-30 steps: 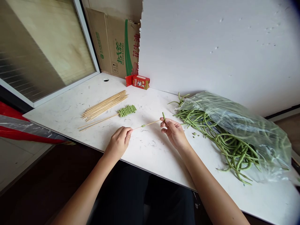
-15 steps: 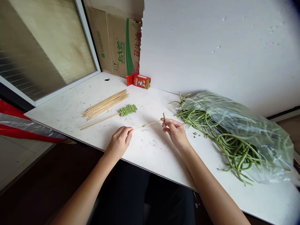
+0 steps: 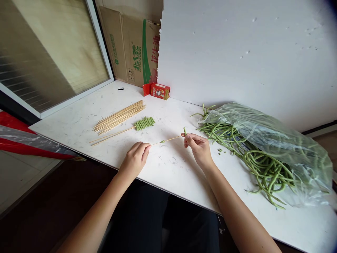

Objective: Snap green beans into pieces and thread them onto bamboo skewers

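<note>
My left hand (image 3: 136, 159) is closed around one end of a thin bamboo skewer (image 3: 172, 138). A small green bean piece (image 3: 162, 141) sits partway along that skewer. At its far end, my right hand (image 3: 198, 147) pinches a short cut piece of green bean (image 3: 184, 131), held upright against the tip; whether the tip has gone through it I cannot tell. Beyond my left hand lie two skewers side by side, with a row of bean pieces (image 3: 144, 123) threaded on them. A bundle of bare skewers (image 3: 119, 117) rests just behind.
Long green beans (image 3: 268, 168) spill from a clear plastic bag (image 3: 297, 154) on the right. Bean scraps (image 3: 220, 151) lie near my right hand. A red box (image 3: 159, 91) and a cardboard carton (image 3: 131, 49) stand at the back of the white table (image 3: 168, 175).
Hardly anything differs. The fingers of my right hand have curled in slightly around the bean piece, and the view has shifted a little.
</note>
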A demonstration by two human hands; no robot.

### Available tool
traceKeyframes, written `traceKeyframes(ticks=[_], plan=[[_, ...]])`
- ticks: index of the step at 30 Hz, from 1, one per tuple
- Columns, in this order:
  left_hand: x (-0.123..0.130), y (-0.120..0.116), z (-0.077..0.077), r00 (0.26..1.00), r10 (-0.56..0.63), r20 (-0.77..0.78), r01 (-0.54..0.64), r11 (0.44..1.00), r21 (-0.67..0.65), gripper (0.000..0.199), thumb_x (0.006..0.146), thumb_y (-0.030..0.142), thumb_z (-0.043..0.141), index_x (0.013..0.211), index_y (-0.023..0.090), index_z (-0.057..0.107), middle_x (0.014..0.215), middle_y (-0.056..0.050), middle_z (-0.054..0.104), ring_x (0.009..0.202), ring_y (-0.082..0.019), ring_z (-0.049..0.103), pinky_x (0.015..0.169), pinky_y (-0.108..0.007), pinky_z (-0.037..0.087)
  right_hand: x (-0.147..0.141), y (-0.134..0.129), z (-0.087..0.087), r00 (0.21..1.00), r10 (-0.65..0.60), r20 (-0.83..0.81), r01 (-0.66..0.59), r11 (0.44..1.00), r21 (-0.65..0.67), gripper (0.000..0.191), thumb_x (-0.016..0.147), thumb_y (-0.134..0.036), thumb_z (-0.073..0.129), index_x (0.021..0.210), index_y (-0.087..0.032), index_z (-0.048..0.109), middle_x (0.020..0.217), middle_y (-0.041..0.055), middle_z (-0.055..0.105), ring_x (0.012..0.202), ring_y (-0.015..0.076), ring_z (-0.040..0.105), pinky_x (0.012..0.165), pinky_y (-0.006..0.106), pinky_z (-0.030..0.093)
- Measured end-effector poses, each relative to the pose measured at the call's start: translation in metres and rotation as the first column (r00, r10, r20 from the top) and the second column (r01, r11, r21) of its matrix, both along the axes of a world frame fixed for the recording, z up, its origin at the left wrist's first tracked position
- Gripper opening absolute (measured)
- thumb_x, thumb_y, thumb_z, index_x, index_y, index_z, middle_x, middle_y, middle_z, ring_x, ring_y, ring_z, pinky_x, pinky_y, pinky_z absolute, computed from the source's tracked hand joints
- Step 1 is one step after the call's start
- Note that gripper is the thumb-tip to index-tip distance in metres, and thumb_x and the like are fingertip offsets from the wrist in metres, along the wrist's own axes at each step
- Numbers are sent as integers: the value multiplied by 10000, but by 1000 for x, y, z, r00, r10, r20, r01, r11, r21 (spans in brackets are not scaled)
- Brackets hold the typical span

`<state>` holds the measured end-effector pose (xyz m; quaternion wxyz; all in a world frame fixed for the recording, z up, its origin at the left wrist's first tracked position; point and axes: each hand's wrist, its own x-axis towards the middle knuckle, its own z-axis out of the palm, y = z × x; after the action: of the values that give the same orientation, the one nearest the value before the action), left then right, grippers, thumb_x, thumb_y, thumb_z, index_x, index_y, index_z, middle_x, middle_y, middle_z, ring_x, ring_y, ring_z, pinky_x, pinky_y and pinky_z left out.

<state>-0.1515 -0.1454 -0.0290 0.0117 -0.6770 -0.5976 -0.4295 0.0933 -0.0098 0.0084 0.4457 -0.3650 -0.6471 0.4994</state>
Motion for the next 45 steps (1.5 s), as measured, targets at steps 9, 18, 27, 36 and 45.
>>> traceKeyframes(ticks=[9, 18, 27, 36, 45], plan=[[0, 0, 0, 1000, -8, 8, 8, 1000, -5, 129, 1072, 204, 501, 1080, 193, 630, 942, -63, 684, 842, -180, 650, 750, -308, 527, 1, 0, 1, 1000, 10, 30, -11, 1000, 25, 418, 885, -614, 758, 677, -251, 742, 768, 77, 740, 969, 314, 707, 847, 436, 542], [0, 0, 0, 1000, -8, -6, 8, 1000, 19, 124, 1066, 195, 506, 1086, 193, 628, 944, -65, 682, 849, -181, 657, 757, -307, 537, 1, 1, -2, 999, 25, 30, -26, 999, 31, 411, 899, -588, 756, 692, -233, 734, 725, 66, 722, 979, 295, 714, 880, 411, 542], [0, -1, 0, 1000, -15, -17, 16, 997, 73, 109, 1048, 164, 537, 1105, 188, 626, 929, -59, 674, 832, -166, 650, 741, -288, 542, -1, -2, -3, 1000, 6, 14, -7, 1000, 29, 417, 894, -593, 760, 684, -233, 731, 705, 65, 710, 957, 294, 714, 842, 405, 547], [1, -2, 2, 999, -21, -37, 25, 993, 112, 142, 1033, 129, 546, 1134, 189, 626, 949, -63, 689, 858, -174, 666, 798, -306, 556, -1, -1, -5, 1000, 11, 11, -11, 998, 54, 413, 915, -565, 746, 671, -232, 720, 667, 57, 689, 1021, 308, 722, 876, 409, 545], [0, 0, -1, 998, -22, -56, 26, 997, 67, 135, 1050, 147, 518, 1130, 194, 617, 952, -65, 691, 856, -184, 668, 800, -325, 561, -1, -3, -2, 1000, 6, 6, -7, 998, 63, 418, 909, -568, 750, 662, -233, 712, 689, 64, 700, 999, 301, 722, 824, 394, 560]])
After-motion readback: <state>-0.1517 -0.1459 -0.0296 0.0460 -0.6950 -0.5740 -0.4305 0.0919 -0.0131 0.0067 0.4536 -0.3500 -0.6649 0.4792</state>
